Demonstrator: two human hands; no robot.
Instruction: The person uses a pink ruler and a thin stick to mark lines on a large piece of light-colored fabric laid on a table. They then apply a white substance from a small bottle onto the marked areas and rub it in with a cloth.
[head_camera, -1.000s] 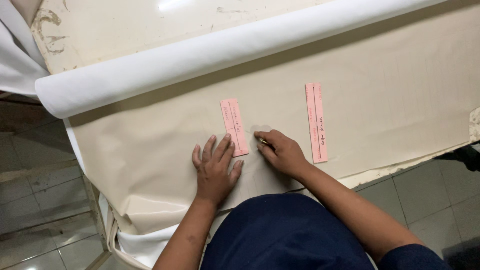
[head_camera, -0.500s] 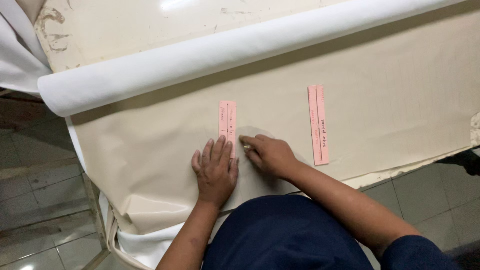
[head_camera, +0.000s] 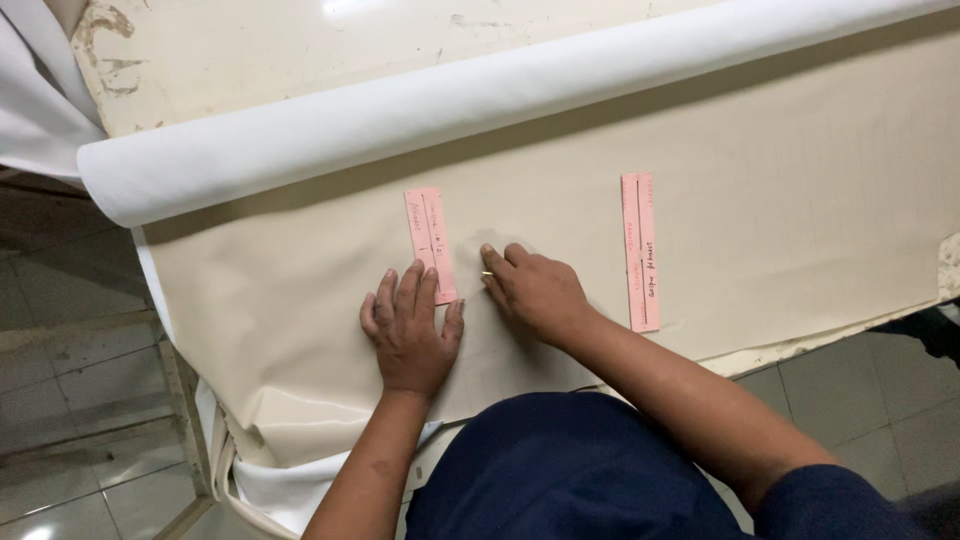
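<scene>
Nearest the camera: a dark blue garment (head_camera: 560, 470) fills the bottom edge, both forearms reaching out over it toward 12 o'clock.

Left hand (head_camera: 410, 325): flat, palm down, fingers spread on the cream fabric (head_camera: 300, 300). Its grip is fully open and closes on nothing; the index and middle fingertips press the near end of the left pink strip (head_camera: 430, 240), pinning it to the cloth.

Right hand (head_camera: 535, 290): fingers curled, knuckles up, thumb and forefinger pinched on a small thin yellowish tool (head_camera: 487, 273), only the tip showing. Probably a marker or chalk; too small to tell. The tip points toward 9 o'clock.

Key relation: the left pink strip lies at about 10 o'clock from the right hand's pinch, just beside it, with a narrow gap of bare cloth between. The strip's long axis runs 12 to 6, slightly tilted, so the tool tip meets its right edge nearly square. The left hand is the nearer one, already touching it.

Farther right: a second pink strip (head_camera: 640, 250), same orientation, at 3 o'clock from the right hand, untouched.

Beyond: a white fabric roll (head_camera: 400, 130) runs across the cloth, then the bare worn table (head_camera: 300, 50). Tiled floor (head_camera: 70, 420) at left.
</scene>
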